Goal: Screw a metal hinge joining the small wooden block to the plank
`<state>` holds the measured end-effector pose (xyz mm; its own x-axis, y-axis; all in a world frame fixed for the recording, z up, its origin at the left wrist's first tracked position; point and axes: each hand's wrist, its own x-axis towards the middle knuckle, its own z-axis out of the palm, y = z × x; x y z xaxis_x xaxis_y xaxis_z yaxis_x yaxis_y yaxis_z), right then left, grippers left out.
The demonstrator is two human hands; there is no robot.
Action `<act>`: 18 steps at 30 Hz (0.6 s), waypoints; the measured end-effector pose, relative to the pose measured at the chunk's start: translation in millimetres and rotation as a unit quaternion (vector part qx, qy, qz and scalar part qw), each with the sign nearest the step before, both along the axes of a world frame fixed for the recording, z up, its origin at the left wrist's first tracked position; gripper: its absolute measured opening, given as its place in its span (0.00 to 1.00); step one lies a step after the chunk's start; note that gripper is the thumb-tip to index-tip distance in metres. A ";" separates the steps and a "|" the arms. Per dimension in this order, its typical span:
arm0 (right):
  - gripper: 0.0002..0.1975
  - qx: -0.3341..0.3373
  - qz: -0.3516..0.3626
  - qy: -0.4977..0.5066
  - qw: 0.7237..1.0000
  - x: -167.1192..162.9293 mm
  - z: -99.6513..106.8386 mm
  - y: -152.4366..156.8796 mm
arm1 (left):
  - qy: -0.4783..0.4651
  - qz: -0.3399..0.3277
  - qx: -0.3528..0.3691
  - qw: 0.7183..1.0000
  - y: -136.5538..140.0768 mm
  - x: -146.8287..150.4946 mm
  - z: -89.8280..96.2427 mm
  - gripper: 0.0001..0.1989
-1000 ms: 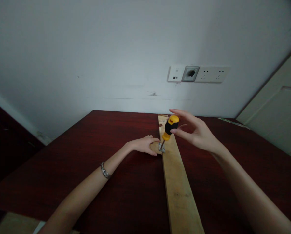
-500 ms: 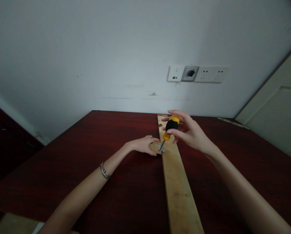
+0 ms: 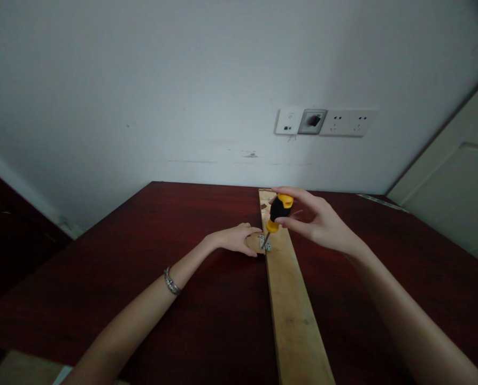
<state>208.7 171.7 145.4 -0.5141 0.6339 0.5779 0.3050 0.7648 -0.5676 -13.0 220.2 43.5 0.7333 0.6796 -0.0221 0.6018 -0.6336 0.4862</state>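
A long wooden board (image 3: pixel 297 310) lies on the dark red table, running from the near edge towards the wall. Against its left side sits a small rounded wooden piece (image 3: pixel 253 243), and a metal hinge (image 3: pixel 267 245) spans the two. My left hand (image 3: pixel 238 238) grips the rounded piece between thumb and fingers. In my right hand (image 3: pixel 313 219) is a yellow and black screwdriver (image 3: pixel 279 209), held by its handle and tilted, its shaft pointing down to the left. The screwdriver's tip meets the hinge's left leaf; a screw under it is too small to make out.
The dark red tabletop (image 3: pixel 207 310) reaches back to a white wall (image 3: pixel 143 96). Sockets and a switch plate (image 3: pixel 343 122) are set in the wall above the table. A pale panelled door (image 3: pixel 459 176) stands at the right. A flat strip (image 3: pixel 383 202) lies at the table's back right edge.
My right hand's fingers have shifted round the screwdriver handle, and the handle has become a little more upright. My left hand, the board and the hinge have stayed in place.
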 end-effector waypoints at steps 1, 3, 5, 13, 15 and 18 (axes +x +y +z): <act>0.25 0.007 -0.005 -0.002 1.000 -0.1 -0.2 0.5 | 0.000 -0.001 0.002 1.000 -0.3 0.1 0.3 0.38; 0.24 0.015 -0.013 -0.003 1.000 0.0 -0.3 1.4 | -0.001 -0.002 0.003 1.000 -1.0 0.2 1.0 0.38; 0.25 0.024 -0.021 -0.004 0.999 0.1 -0.4 2.4 | -0.002 0.001 0.002 1.000 -1.8 0.3 1.9 0.38; 0.25 0.047 -0.035 0.016 0.998 0.0 -2.3 5.4 | -0.002 0.003 -0.001 1.000 -0.7 0.1 0.1 0.38; 0.25 0.050 -0.037 0.016 0.998 0.3 -2.5 5.4 | -0.005 0.004 -0.004 1.000 -0.1 -0.1 -0.9 0.38; 0.25 0.054 -0.040 0.014 0.998 0.9 -2.6 5.2 | -0.013 0.000 -0.001 1.000 0.1 -0.4 -0.9 0.38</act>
